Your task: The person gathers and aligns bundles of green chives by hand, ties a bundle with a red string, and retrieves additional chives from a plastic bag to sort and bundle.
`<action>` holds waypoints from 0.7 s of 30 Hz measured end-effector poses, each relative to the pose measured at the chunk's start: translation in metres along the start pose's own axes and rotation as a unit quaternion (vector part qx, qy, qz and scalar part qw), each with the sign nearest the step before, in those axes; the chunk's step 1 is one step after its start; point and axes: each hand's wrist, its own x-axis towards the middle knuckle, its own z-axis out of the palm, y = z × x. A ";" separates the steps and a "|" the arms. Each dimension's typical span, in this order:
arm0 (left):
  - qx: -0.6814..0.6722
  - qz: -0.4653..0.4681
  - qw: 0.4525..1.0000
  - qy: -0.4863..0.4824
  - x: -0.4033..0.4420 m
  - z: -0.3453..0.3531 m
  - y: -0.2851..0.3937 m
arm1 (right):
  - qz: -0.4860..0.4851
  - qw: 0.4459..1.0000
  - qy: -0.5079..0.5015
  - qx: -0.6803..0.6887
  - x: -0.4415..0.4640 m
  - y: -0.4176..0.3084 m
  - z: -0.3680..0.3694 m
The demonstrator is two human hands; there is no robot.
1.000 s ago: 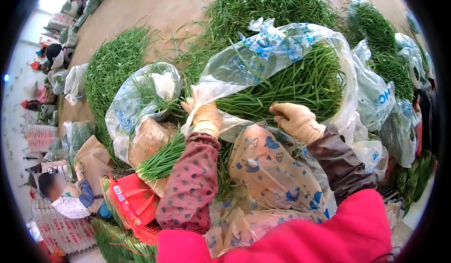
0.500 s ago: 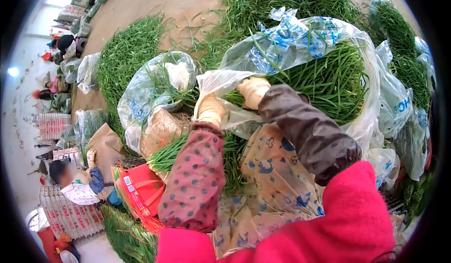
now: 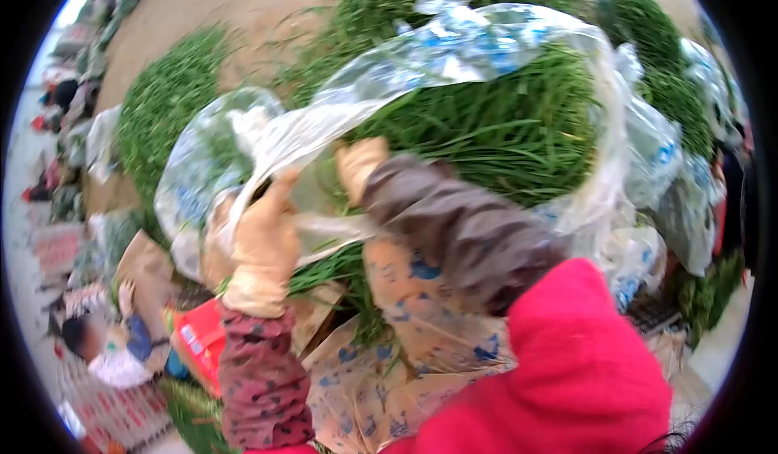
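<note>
A big clear plastic bag (image 3: 324,126) with blue print lies on its side with its mouth spread wide. Long green leafy stalks (image 3: 502,122), like chives, are packed inside it. My left hand (image 3: 263,239), in a tan glove, grips the near left edge of the bag's mouth. In the bag's opening, at the left end of the stalks, is my right hand (image 3: 361,166), also gloved. Its fingers look curled, but blur and the stalks hide what they hold. A patterned brown plastic apron (image 3: 438,324) covers my lap, with loose stalks (image 3: 344,271) beside it.
Green heaps lie left (image 3: 170,89) and behind the bag. A smaller plastic bag (image 3: 194,154) sits left, more filled bags (image 3: 689,203) right. A red package (image 3: 198,336) lies lower left. Another person (image 3: 121,349) sits beyond it, near printed crates (image 3: 109,405).
Both hands have shifted left in view, the left one also lower, pulling the bag's mouth wider. More stalks inside show now. The whole view has shifted somewhat.
</note>
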 end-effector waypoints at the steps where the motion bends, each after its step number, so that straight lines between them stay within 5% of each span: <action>1: 0.009 0.009 1.000 0.009 -0.001 0.001 -0.002 | 0.039 0.999 0.027 -0.026 0.010 -0.012 0.019; 5: -0.017 -0.010 1.000 -0.004 -0.006 -0.001 -0.006 | 0.084 0.992 -0.006 0.092 0.013 -0.021 0.007; 7: -0.024 -0.032 0.999 -0.002 -0.007 -0.003 -0.006 | 0.010 0.991 -0.106 0.083 0.001 -0.008 -0.020; 11: -0.025 -0.020 0.999 0.008 -0.007 -0.003 0.000 | 0.090 0.983 0.037 0.155 0.010 -0.012 0.016; 15: -0.025 -0.032 0.999 0.002 -0.003 -0.006 0.002 | 0.047 0.965 -0.229 0.118 0.015 -0.008 -0.024; 21: -0.011 -0.054 0.998 -0.011 -0.003 -0.009 0.000 | 0.004 0.977 -0.182 0.109 0.006 -0.013 -0.027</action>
